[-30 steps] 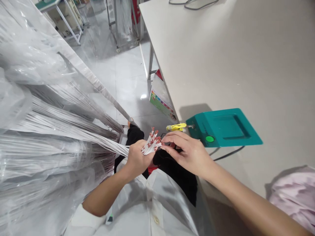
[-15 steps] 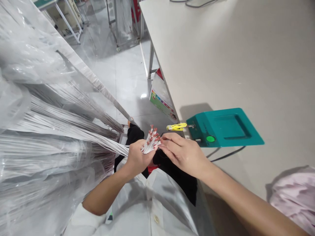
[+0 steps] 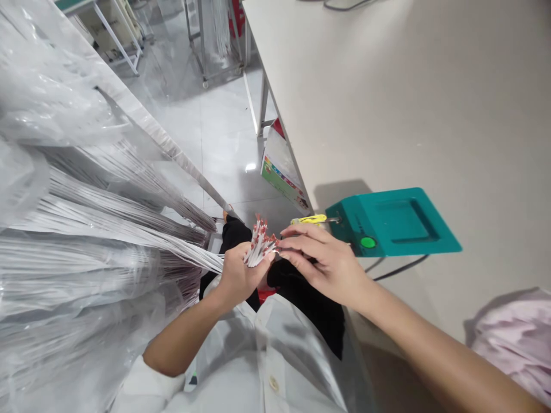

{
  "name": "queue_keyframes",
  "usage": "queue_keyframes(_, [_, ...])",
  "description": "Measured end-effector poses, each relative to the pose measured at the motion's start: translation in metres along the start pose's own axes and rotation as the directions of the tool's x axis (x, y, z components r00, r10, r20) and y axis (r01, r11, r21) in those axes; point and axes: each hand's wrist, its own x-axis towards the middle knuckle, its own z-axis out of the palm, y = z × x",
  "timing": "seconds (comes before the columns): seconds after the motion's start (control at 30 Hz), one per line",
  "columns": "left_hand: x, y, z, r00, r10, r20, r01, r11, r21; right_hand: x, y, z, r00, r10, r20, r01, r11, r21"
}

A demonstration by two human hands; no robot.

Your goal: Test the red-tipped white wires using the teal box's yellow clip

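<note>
My left hand [image 3: 241, 275] is closed round a bundle of thin white wires [image 3: 258, 249]. Their reddish-brown tips fan out above the thumb, and the long lengths trail off to the left. At the right side of these tips, my right hand [image 3: 325, 258] pinches a wire end between thumb and forefinger, its other fingers loosely bent. The pinched end itself is mostly hidden. Just beyond the right hand, a teal device [image 3: 394, 223] with a green round button [image 3: 368, 242] sits at the table edge. A yellow-wrapped piece [image 3: 309, 220] sticks out from its left side.
Several wire bundles [image 3: 86, 269] under clear plastic fill the left side, along a wrapped rail [image 3: 172, 150]. The pale table [image 3: 387, 115] takes up the right. Pink cloth [image 3: 516, 350] lies at lower right. A printed box [image 3: 284, 172] stands below the table edge.
The wire tips have spread a little and shifted slightly left. My right hand's fingers have opened somewhat from each other while its fingertips stay at the bundle's right side.
</note>
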Motion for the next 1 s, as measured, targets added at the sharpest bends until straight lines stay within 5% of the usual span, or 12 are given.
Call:
queue_keyframes(0.47, [-0.003, 0.000, 0.000, 1.000, 0.026, -0.009, -0.026, 0.999, 0.032, 0.000, 0.001, 0.005, 0.999, -0.002, 0.032, 0.005, 0.993, -0.116])
queue_keyframes(0.57, [-0.004, 0.002, -0.001, 0.999, 0.035, 0.020, -0.036, 0.998, 0.052, 0.001, 0.000, 0.002, 0.989, -0.113, 0.096, 0.134, 0.960, -0.246])
queue_keyframes(0.8, [-0.002, 0.008, -0.003, 0.998, -0.047, 0.051, 0.049, 0.998, -0.049, 0.001, 0.001, -0.002, 0.898, -0.414, 0.151, 0.426, 0.731, -0.533])
queue_keyframes(0.9, [0.000, 0.014, -0.006, 0.996, -0.081, 0.047, 0.085, 0.993, -0.081, -0.002, 0.004, 0.000, 0.849, -0.512, 0.130, 0.487, 0.663, -0.568])
queue_keyframes(1.0, [0.002, 0.018, -0.008, 0.994, -0.109, 0.016, 0.109, 0.992, -0.062, -0.007, 0.007, 0.004, 0.874, -0.471, 0.119, 0.453, 0.703, -0.548])
